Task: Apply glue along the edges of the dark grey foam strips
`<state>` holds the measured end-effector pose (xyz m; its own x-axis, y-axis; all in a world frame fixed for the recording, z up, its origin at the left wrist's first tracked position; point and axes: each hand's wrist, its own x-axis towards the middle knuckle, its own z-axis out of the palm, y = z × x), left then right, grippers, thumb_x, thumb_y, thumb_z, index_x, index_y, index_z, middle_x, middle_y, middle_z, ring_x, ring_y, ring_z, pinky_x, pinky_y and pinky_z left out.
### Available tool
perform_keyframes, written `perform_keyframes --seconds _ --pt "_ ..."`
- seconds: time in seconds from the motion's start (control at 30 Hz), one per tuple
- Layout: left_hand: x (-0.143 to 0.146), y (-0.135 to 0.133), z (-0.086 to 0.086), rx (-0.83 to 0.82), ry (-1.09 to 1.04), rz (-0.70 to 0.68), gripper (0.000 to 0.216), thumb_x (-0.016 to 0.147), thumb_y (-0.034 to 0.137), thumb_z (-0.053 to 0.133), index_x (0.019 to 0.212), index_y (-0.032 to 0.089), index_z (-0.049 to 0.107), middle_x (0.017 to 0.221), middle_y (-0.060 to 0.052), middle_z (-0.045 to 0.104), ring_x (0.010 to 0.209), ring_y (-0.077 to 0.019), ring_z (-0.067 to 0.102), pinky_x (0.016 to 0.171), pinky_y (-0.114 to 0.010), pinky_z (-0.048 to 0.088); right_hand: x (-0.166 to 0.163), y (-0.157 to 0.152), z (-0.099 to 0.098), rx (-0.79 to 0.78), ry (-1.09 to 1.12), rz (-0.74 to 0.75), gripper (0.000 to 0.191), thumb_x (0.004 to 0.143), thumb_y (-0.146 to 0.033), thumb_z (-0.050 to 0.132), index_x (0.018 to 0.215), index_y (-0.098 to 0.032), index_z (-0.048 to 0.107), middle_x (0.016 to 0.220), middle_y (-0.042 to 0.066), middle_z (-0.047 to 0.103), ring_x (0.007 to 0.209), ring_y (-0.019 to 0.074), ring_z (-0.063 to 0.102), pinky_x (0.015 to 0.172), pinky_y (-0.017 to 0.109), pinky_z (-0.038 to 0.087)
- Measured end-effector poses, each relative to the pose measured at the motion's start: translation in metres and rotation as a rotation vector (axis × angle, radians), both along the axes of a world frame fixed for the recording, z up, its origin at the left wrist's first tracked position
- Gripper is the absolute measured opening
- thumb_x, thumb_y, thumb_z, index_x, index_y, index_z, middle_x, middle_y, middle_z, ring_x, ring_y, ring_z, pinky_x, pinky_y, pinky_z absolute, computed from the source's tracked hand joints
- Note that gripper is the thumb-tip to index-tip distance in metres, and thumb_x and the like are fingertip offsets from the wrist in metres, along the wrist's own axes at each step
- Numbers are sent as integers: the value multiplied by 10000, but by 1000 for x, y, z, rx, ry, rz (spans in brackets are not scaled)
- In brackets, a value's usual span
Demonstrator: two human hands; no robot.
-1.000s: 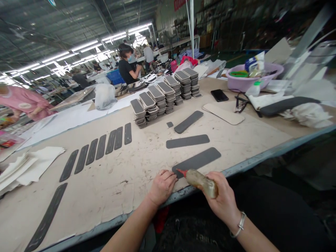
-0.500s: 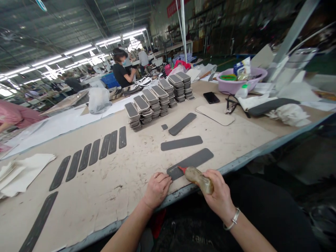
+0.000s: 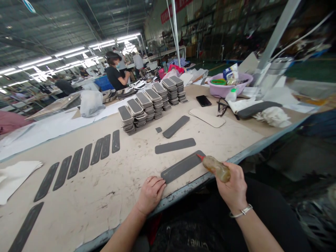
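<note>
Right hand (image 3: 233, 185) tips glue bottle (image 3: 215, 167) onto dark strip (image 3: 181, 167)

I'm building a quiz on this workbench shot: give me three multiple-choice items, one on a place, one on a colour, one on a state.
1. Where is the glue bottle's nozzle?
A. at the right end of the nearest dark strip
B. in the purple basin
C. on the phone

2. What colour is the nozzle?
A. blue
B. red
C. white

3. What is the left hand doing?
A. pressing on the strip's left end
B. gripping the bottle
C. raised off the table

Answers: A, tip meets the strip's end; B, red cap shows; A, fingers rest there while the right hand holds the bottle.
</note>
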<state>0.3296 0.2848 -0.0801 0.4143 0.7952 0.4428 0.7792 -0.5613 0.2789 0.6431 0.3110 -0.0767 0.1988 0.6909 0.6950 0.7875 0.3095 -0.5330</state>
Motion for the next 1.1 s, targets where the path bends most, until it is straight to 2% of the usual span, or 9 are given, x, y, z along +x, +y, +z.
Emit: perform_keyframes --seconds 0.27,0.4,0.53,0.63,0.77,1.1 --pt "0 -1 -1 5 -3 -1 153 883 160 539 956 182 671 949 -65 685 867 -193 608 838 -398 523 4 0 0 52 -46 -60 373 806 -298 661 1127 -182 513 999 95 568 943 248 551 785 381 500" --pt "2 -2 2 7 16 0 145 886 158 532 930 175 669 948 -63 689 859 -185 610 827 -387 518 -14 -11 3 40 61 113 438 788 -313 682 1161 -189 488 1012 87 551 934 250 549 841 431 480" --pt "1 -2 2 1 38 3 155 896 164 519 934 168 669 940 -67 689 858 -182 606 818 -379 514 -47 -24 4 -28 138 398 389 808 -241 656 1151 -222 475 1021 82 540 941 232 550 826 405 495" --pt "0 -2 1 -9 52 -9 165 904 165 507 947 166 667 947 -67 687 862 -177 599 821 -376 506 -66 -29 2 -56 144 511 364 824 -190 619 1156 -225 472 1043 88 532 965 225 549 823 392 510" --pt "-1 -1 -2 -6 55 -17 162 907 168 507 954 162 662 935 -66 684 847 -179 595 815 -379 497 -73 -32 0 -88 146 553 375 823 -163 616 1167 -212 472 1056 96 528 977 218 553 823 373 520" --pt "1 -1 0 0 40 -15 160 905 157 502 964 165 650 906 -58 686 835 -172 604 821 -382 492 -62 -51 6 -124 104 577 374 810 -134 623 1153 -180 480 1067 101 514 953 197 559 789 318 525"
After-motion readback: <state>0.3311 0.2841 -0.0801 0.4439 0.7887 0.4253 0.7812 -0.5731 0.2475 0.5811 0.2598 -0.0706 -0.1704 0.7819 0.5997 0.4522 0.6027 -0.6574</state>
